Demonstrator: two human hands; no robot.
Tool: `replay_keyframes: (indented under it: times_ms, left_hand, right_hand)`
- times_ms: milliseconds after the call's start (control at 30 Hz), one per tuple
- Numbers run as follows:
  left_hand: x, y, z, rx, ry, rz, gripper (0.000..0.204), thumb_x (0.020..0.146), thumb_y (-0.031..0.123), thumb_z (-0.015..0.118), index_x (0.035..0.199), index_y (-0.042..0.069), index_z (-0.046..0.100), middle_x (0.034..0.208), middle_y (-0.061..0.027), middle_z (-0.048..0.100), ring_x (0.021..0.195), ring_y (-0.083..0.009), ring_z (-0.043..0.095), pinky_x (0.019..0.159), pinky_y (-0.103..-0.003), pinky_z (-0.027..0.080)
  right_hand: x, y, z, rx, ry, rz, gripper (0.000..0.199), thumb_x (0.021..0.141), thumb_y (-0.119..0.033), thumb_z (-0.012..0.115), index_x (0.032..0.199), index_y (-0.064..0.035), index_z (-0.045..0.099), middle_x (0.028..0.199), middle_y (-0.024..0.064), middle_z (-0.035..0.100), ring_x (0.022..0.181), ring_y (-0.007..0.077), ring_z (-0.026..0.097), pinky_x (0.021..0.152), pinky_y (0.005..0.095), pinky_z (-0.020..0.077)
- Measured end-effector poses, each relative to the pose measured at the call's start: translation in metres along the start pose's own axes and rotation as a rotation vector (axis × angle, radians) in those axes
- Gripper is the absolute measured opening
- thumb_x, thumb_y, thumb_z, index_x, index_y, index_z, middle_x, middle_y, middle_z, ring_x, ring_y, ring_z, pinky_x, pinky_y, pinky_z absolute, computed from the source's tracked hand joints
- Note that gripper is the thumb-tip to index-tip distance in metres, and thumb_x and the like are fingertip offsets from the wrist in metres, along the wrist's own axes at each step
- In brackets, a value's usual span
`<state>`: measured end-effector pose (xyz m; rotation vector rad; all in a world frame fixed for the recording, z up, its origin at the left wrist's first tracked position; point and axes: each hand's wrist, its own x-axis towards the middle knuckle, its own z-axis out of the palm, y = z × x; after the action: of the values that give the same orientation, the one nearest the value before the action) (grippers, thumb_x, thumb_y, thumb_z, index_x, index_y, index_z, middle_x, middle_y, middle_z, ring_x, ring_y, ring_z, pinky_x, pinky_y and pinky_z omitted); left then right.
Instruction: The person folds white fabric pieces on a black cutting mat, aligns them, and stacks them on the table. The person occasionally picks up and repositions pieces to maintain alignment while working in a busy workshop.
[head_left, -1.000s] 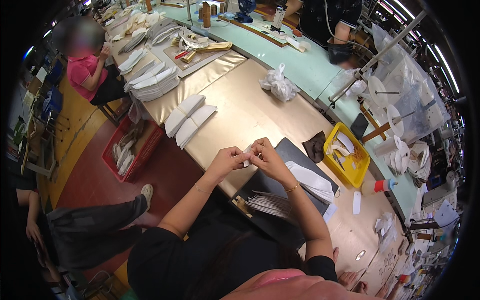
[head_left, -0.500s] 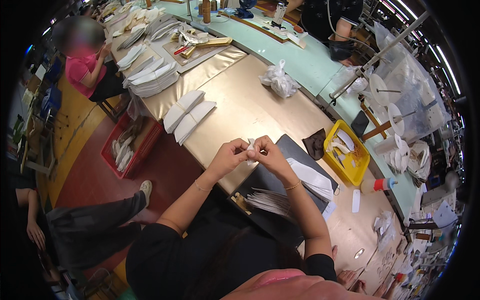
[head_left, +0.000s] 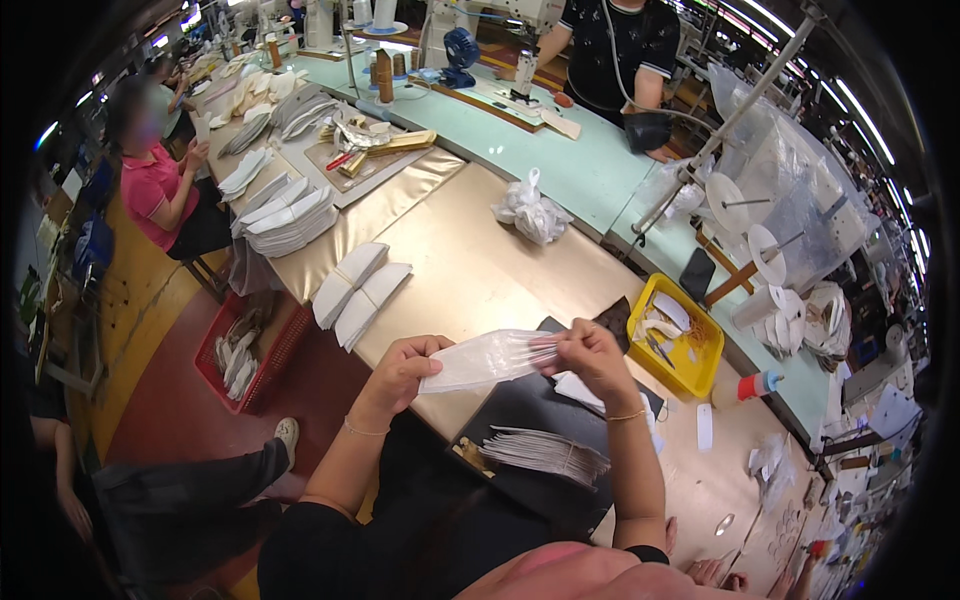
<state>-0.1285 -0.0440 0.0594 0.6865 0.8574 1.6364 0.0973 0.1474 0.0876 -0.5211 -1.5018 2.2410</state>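
Both my hands hold one thin white translucent sheet (head_left: 485,360), stretched flat between them above the front edge of the tan table (head_left: 470,260). My left hand (head_left: 400,370) pinches its left end and my right hand (head_left: 590,355) pinches its right end. Below the sheet lies a black mat (head_left: 520,400) with a fanned stack of white pieces (head_left: 545,452) on it.
A yellow tray (head_left: 690,345) of small parts sits right of my right hand. Two bundles of white pieces (head_left: 360,290) lie on the left of the table, a crumpled plastic bag (head_left: 530,212) farther back. A person in pink (head_left: 160,190) sits at left; another person (head_left: 615,45) works at the far green bench. A red crate (head_left: 240,355) stands on the floor.
My hands were close together pinching something small; now they have moved apart, with the white sheet spread out between them.
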Motion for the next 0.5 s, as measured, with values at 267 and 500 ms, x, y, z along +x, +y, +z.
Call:
replay_keyframes:
  times_ms: [267,500]
  left_hand:
    - [-0.014,0.02,-0.006,-0.136,0.01,0.14,0.021,0.073,0.018,0.064,0.074,0.0,0.053,0.099,-0.0194,0.062,0.08,-0.0225,0.06,0.07,-0.034,0.052]
    - [-0.005,0.045,-0.009,-0.197,-0.032,0.265,0.021,0.073,0.017,0.057,0.08,-0.002,0.053,0.115,-0.0256,0.054,0.092,-0.0359,0.063,0.073,-0.045,0.059]
  right_hand:
    - [-0.055,0.001,-0.101,0.043,0.35,-0.338,0.02,0.094,-0.008,0.057,0.077,-0.0082,0.047,0.087,0.0127,0.065,0.076,0.0201,0.068,0.066,0.0318,0.0592]
    - [-0.108,0.0,-0.134,-0.044,0.804,-0.639,0.012,0.094,-0.006,0.058,0.087,-0.0082,0.048,0.081,0.0056,0.059,0.089,0.0238,0.065,0.087,0.0384,0.053]
